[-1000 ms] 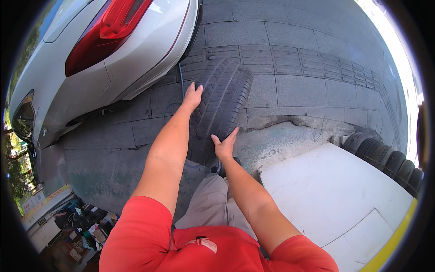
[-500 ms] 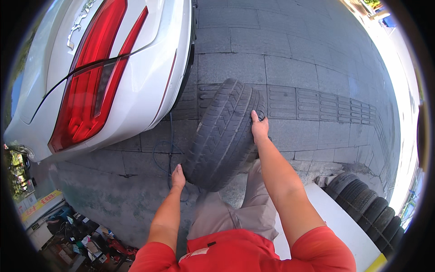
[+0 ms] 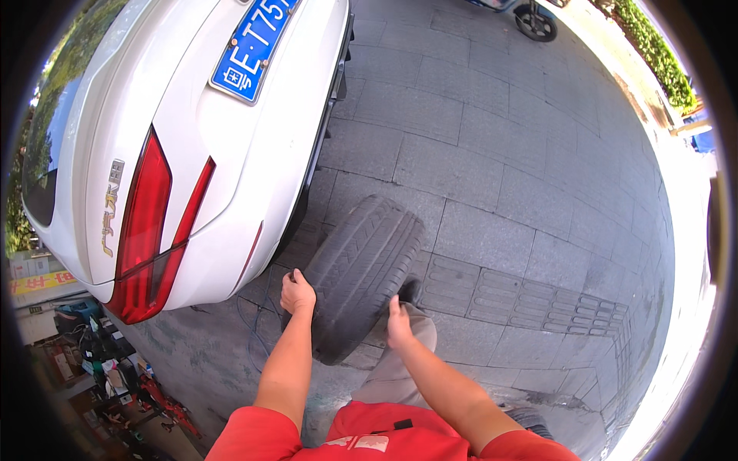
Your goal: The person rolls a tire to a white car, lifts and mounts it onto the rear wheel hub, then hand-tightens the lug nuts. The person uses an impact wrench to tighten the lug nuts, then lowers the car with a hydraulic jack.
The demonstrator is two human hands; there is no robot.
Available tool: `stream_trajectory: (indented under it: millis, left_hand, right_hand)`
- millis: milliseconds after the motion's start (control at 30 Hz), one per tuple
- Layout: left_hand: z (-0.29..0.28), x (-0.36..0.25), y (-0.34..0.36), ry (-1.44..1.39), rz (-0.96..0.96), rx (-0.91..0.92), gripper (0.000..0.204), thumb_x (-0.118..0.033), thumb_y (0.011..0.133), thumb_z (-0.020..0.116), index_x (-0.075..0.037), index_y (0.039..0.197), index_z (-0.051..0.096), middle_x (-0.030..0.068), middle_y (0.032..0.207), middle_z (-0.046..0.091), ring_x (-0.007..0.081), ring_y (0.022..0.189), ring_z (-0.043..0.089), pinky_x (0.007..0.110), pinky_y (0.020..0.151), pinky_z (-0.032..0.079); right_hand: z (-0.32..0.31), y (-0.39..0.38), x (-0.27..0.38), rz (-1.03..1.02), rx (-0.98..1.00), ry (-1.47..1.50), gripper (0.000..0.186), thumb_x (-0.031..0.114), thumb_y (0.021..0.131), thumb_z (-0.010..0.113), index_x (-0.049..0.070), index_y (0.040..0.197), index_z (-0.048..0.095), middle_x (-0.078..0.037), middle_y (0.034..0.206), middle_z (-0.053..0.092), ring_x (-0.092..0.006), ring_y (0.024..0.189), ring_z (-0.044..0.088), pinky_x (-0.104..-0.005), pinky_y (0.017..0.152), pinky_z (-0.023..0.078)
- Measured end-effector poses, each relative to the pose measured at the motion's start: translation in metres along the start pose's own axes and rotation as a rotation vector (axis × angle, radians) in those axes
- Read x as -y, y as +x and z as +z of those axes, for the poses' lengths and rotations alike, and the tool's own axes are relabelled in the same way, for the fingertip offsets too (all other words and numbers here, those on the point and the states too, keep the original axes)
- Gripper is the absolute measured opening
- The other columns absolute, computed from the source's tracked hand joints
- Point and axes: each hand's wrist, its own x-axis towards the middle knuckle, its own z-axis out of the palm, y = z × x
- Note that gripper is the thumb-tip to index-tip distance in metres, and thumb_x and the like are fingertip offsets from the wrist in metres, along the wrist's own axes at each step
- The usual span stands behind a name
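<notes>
A black car tyre [image 3: 361, 269] with worn tread stands on its tread in front of me, leaning slightly. My left hand [image 3: 298, 293] has its fingers curled over the tyre's left edge. On the near right side, my right hand [image 3: 399, 324] is beside the tyre with fingers stretched out; whether it touches the rubber I cannot tell. The tyre's far sidewall and its contact with the ground are hidden.
A white car [image 3: 231, 154] with red tail lights stands close on the left. A thin hose [image 3: 257, 330] lies on the ground near the tyre. Tools and clutter [image 3: 115, 369] fill the lower left. A scooter wheel [image 3: 536, 23] shows at the top.
I have moved forward along the car with the tyre, and the view has turned. My right hand has left its hold on the tyre's right edge; my left hand has come higher and curled over the left edge.
</notes>
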Motion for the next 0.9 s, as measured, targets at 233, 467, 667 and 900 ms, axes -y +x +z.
stream_trajectory:
  millis: [233, 467, 667, 900]
  left_hand:
    - [0.073, -0.248, -0.005, -0.098, 0.173, 0.118, 0.059, -0.055, 0.099, 0.043, -0.013, 0.138, 0.055, 0.011, 0.142, 0.056, 0.0304, 0.136, 0.046, 0.06, 0.114, 0.025]
    - [0.06, -0.256, 0.011, -0.117, 0.385, 0.102, 0.046, -0.037, 0.1, 0.051, -0.005, 0.133, 0.057, 0.0158, 0.135, 0.058, 0.0375, 0.127, 0.052, 0.063, 0.113, 0.025]
    - [0.117, -0.337, 0.0, -0.214, 0.366, -0.117, 0.057, -0.043, 0.096, 0.054, -0.004, 0.138, 0.051, 0.02, 0.135, 0.054, 0.0406, 0.128, 0.047, 0.058, 0.108, 0.033]
    - [0.161, -0.685, 0.015, 0.108, 0.08, -0.157, 0.065, -0.054, 0.092, 0.058, -0.01, 0.139, 0.052, 0.0127, 0.141, 0.053, 0.0359, 0.138, 0.04, 0.07, 0.113, 0.02]
  right_hand:
    - [0.019, 0.004, 0.145, -0.131, -0.032, -0.902, 0.097, 0.054, 0.091, 0.064, -0.023, 0.137, 0.026, -0.04, 0.134, 0.05, -0.0461, 0.129, 0.05, -0.0413, 0.108, 0.041]
    - [-0.011, 0.182, 0.416, 0.014, -0.123, -0.7, 0.072, 0.048, 0.095, 0.065, -0.014, 0.127, 0.048, -0.027, 0.121, 0.061, -0.036, 0.101, 0.064, -0.0468, 0.074, 0.056]
    - [-0.006, 0.3, 0.604, -0.052, 0.182, -0.264, 0.085, 0.058, 0.098, 0.052, -0.003, 0.152, 0.028, -0.02, 0.15, 0.042, -0.0323, 0.135, 0.044, -0.0542, 0.106, 0.037]
    - [-0.038, 0.203, 0.619, -0.253, 0.427, -1.014, 0.109, 0.05, 0.089, 0.07, -0.018, 0.149, 0.008, -0.038, 0.148, 0.034, -0.0403, 0.143, 0.035, -0.0382, 0.116, 0.03]
